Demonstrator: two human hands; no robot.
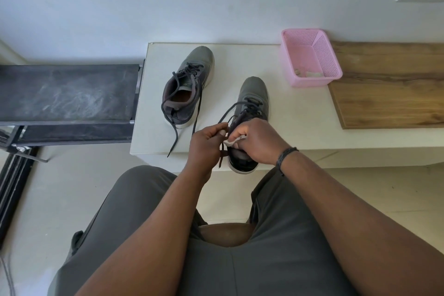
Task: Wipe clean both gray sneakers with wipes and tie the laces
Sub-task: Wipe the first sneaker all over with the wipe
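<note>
Evidently, the right-hand sneaker [255, 94] was being worked on at the near edge of the white table [300, 122], its heel overhanging that edge slightly. A loose black lace [223, 125] was pinched between the curled fingers of the left hand [206, 144], just beside the sneaker's collar. The fingers of the right hand [257, 142] were curled over the collar, and a crumpled white wipe [234, 140] was held beneath them against the lace. The second sneaker [187, 86] had been left farther back on the table, to the left of the first, with its laces untied and one end trailing toward the table edge. A pink basket [310, 55] stood beyond the first sneaker, to its right, with what looked like used wipes inside.

Several risks could be judged from this. The overhanging sneaker could be tipped off the table if the lace were pulled hard toward the body. The wipe could be caught in a knot if tying were begun with it in hand. The trailing lace of the second sneaker could be snagged by a forearm.
</note>
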